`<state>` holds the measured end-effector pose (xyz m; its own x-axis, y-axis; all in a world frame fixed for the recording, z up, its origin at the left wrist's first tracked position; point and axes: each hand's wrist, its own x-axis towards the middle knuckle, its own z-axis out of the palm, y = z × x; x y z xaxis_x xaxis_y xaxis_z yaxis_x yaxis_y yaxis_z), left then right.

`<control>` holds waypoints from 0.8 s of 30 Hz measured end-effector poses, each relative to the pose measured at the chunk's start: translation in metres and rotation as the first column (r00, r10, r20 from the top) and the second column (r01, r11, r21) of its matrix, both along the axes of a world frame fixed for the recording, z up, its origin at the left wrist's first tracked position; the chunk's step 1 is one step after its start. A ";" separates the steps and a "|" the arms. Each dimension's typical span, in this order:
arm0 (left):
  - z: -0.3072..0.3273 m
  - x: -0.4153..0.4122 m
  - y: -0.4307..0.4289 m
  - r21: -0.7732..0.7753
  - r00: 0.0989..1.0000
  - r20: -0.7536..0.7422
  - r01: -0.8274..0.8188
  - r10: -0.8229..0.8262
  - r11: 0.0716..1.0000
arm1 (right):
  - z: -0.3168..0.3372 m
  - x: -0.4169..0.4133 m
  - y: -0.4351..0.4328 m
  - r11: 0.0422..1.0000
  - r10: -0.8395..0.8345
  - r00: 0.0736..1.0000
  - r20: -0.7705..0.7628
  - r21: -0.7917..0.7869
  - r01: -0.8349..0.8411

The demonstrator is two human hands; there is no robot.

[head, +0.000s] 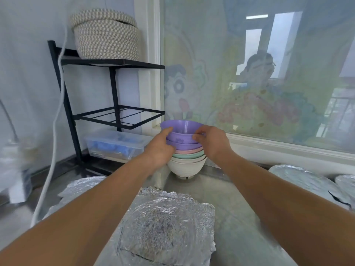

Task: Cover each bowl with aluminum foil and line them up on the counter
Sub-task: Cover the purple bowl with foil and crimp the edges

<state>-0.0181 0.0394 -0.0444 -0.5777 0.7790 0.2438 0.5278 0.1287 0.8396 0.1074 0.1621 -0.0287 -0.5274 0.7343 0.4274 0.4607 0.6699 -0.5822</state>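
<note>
Landmark: bowl stack (187, 160), standing upright on the counter (240, 198) at the foot of the window

Window (257, 73): behind and right of the stack; frosted pane with a faded cartoon print and reflections

Counter: grey metal, under the stack and running toward the camera

Rack (113, 96): black, three tiers, left of the stack, against the wall

Basket (105, 35): woven, lidded, on the rack's top tier, up and left of the stack

Foiled bowl (167, 225): nearest the camera, straight in front of the stack, between the two forearms; top fully wrapped in crinkled foil

Foil shapes: one (80, 186) front-left of the stack, partly hidden by the left forearm; two at front-right, (305, 181) and, cut by the frame edge, (345, 184); what they cover cannot be told

Tub (117, 144): clear plastic, lidded, blue contents, just left of the stack under the rack

Cable (55, 116): white, hanging down far left of the stack

Stack makeup: two purple bowls over pink, green and white ones, nested

Top bowl (182, 129): purple, uncovered, tilted slightly, still seated in the stack

Left hand (160, 148): on the stack's left side, fingers closed against the top bowl's wall

Right hand (211, 141): on the stack's right side, fingertips pinching the top bowl's wall
</note>
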 end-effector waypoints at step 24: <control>-0.001 0.220 -0.104 0.089 0.786 0.594 0.149 -0.173 0.985 | -0.050 0.348 -0.136 0.935 0.262 0.896 -0.358 -0.136 -0.328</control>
<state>0.2018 -0.0650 -0.0456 -0.4841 0.8715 -0.0784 -0.0697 0.0510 0.9963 0.4559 0.0262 -0.0786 -0.5854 0.6507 0.4836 0.0192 0.6075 -0.7941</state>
